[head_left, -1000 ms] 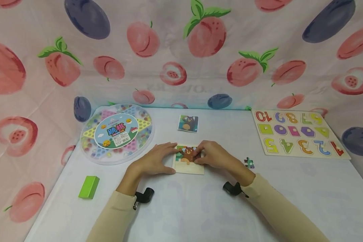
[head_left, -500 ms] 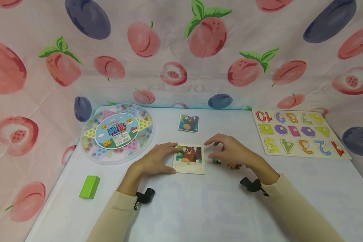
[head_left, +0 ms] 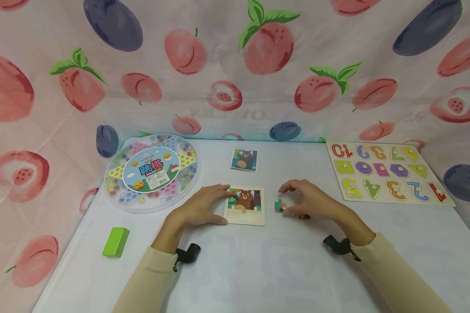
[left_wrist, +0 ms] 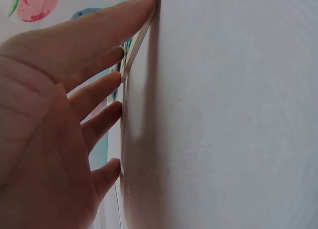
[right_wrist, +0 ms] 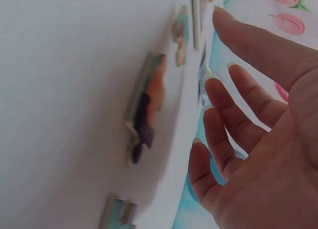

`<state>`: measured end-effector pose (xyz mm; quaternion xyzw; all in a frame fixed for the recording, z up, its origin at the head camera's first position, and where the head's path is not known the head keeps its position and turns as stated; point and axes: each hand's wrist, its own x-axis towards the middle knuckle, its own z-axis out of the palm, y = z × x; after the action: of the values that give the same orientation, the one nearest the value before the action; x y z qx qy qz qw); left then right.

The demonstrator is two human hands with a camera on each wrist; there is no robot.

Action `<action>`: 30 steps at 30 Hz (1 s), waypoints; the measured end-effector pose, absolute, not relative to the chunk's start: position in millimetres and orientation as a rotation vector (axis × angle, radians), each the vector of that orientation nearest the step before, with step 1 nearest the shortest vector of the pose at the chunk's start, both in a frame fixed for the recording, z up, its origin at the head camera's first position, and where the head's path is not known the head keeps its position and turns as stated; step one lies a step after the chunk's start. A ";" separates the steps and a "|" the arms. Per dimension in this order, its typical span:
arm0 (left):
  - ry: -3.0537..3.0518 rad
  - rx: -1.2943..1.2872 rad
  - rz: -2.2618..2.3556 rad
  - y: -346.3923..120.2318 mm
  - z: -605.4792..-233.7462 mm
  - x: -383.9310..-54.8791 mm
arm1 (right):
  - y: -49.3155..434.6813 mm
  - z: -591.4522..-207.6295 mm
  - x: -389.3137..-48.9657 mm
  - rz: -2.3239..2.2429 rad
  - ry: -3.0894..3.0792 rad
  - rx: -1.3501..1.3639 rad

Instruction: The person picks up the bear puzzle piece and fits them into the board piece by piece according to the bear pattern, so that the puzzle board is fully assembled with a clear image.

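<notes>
The green-and-orange jigsaw piece (head_left: pixel 279 206) lies right of the square wooden tray (head_left: pixel 244 218), nearer your wide, unladen right hand (head_left: pixel 312 200); your spread left hand (head_left: pixel 201 206) touches the tray.

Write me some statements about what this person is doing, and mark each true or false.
1. The left hand touches the puzzle tray. True.
2. Both hands grip the tray. False: the right hand is off the tray, near loose puzzle pieces.
3. The tray's picture is complete. False: its lower part is bare.
4. The bear card lies beyond the tray, apart from it. True.
5. The green block touches the left hand. False: it lies apart on the table.
</notes>
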<state>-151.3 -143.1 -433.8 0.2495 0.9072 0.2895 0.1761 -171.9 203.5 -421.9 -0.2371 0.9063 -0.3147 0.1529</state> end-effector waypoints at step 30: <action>2.574 0.695 0.815 -144.1 -436.3 -151.3 | 199.9 -436.4 -174.7 -0.811 2.634 -0.794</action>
<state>-151.3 -144.1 -436.3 0.2454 0.9089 0.2878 0.1756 -174.7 199.9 -436.4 -0.2741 0.9099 -0.2800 0.1363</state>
